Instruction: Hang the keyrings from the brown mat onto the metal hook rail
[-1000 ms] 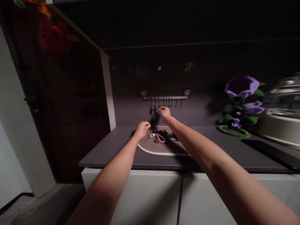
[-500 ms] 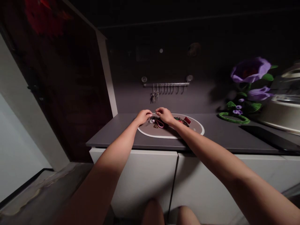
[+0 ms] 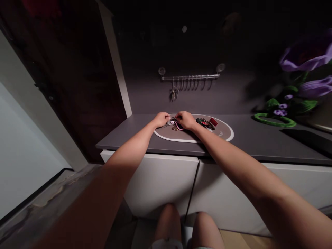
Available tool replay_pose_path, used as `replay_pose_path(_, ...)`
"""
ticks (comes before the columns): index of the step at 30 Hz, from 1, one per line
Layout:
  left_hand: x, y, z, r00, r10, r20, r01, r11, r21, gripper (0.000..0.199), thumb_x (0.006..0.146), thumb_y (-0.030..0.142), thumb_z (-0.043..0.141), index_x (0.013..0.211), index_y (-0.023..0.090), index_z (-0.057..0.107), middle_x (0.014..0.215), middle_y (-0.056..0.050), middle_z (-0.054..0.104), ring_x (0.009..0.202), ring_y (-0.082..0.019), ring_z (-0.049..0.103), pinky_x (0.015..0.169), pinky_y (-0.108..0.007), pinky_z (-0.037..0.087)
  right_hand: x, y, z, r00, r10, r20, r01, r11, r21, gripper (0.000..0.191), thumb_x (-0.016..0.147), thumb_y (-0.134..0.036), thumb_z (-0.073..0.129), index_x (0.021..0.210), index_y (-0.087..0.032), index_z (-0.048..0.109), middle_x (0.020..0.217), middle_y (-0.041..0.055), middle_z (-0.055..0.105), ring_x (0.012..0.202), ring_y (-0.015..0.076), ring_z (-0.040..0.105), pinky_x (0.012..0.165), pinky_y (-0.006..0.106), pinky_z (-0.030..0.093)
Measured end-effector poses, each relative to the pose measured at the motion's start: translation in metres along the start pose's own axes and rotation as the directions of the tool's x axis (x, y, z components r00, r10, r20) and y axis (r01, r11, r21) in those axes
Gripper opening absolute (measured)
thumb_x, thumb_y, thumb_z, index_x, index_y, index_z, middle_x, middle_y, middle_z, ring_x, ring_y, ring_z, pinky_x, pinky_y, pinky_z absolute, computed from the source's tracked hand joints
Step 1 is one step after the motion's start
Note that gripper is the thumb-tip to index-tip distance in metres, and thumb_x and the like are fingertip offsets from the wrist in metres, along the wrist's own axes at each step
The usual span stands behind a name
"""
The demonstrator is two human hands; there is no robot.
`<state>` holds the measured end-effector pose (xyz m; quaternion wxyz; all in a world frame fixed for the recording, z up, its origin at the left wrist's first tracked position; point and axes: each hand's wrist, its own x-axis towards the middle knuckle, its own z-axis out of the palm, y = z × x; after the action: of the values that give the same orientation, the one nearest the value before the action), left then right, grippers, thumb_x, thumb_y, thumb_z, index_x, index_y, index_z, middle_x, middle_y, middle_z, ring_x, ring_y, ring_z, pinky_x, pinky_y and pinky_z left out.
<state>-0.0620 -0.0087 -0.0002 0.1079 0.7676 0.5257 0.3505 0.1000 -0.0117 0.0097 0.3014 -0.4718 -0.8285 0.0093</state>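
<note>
On an oval brown mat point(image 3: 166, 135) with a white rim lies a bunch of keys point(image 3: 166, 125) with a round pale charm and a pink looped strap point(image 3: 178, 127). My left hand point(image 3: 161, 119) is closed at the bunch's left upper edge, fingertips pinched; what lies between them is too small to make out. From the other side, my right hand point(image 3: 185, 120) closes its fingertips on the dark part of the bunch by the strap. Right of that hand sits a pile of small items point(image 3: 206, 123), with a red piece point(image 3: 213, 121) on its right.
Above the mat, a clear hook rail point(image 3: 190, 77) on the wall carries two sets of hanging keys point(image 3: 174, 93) at its left. Purple felt flowers point(image 3: 303, 62) with a green ring base point(image 3: 275, 120) stand at right, near a flat black object point(image 3: 306, 139). A dark door point(image 3: 75, 86) is at left.
The camera view has tilted down and moved closer. Both hands have lowered from just over the bunch of keys to its edges, fingers still pinched.
</note>
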Motion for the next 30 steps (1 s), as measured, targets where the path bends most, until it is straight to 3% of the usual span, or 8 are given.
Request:
replay_pose_path(7,0.002,-0.004,0.003,0.999,-0.045,-0.009,0.044,0.995,-0.087,0.016,0.074,0.021,0.055,0.077,0.009,0.066,0.071,-0.004,0.064,0.064,-0.011,0.052,0.064,-0.022,0.039,0.007,0.002,0.003,0.998,-0.060,0.020,0.062,0.994,-0.096,0.022,0.076,-0.009,0.050,0.088,-0.012,0.068,0.093,0.0125,0.065,0.087,0.0206,0.057,0.076,0.026,0.038)
replay_pose_path(17,0.002,-0.005,-0.002,0.993,-0.114,-0.042,0.099,0.957,-0.272,0.010,0.069,0.020,0.064,0.068,0.010,0.061,0.058,0.002,0.056,0.054,-0.007,0.046,0.058,-0.022,0.036,0.007,-0.004,-0.004,0.996,-0.035,0.084,0.047,0.987,-0.152,0.026,0.079,-0.014,0.048,0.097,-0.013,0.066,0.100,0.0107,0.066,0.091,0.0175,0.059,0.077,0.022,0.039)
replay_pose_path(24,-0.003,0.009,-0.009,0.985,-0.174,0.020,0.162,0.862,-0.480,0.008,0.075,0.014,0.060,0.069,0.011,0.055,0.052,0.004,0.050,0.046,-0.005,0.044,0.051,-0.020,0.035,0.008,-0.002,-0.004,0.997,-0.030,0.066,0.039,0.989,-0.143,0.029,0.080,-0.017,0.046,0.102,-0.013,0.064,0.102,0.0116,0.066,0.092,0.0187,0.060,0.077,0.024,0.040)
replay_pose_path(30,-0.002,0.013,-0.012,0.978,-0.206,0.029,0.174,0.734,-0.656,0.011,0.077,0.012,0.058,0.068,0.011,0.053,0.053,0.003,0.051,0.047,-0.005,0.047,0.050,-0.019,0.038,0.006,-0.006,-0.007,0.999,0.021,0.026,-0.020,1.000,-0.024,0.027,0.080,-0.019,0.048,0.100,-0.013,0.065,0.100,0.0113,0.066,0.090,0.0188,0.060,0.077,0.025,0.041)
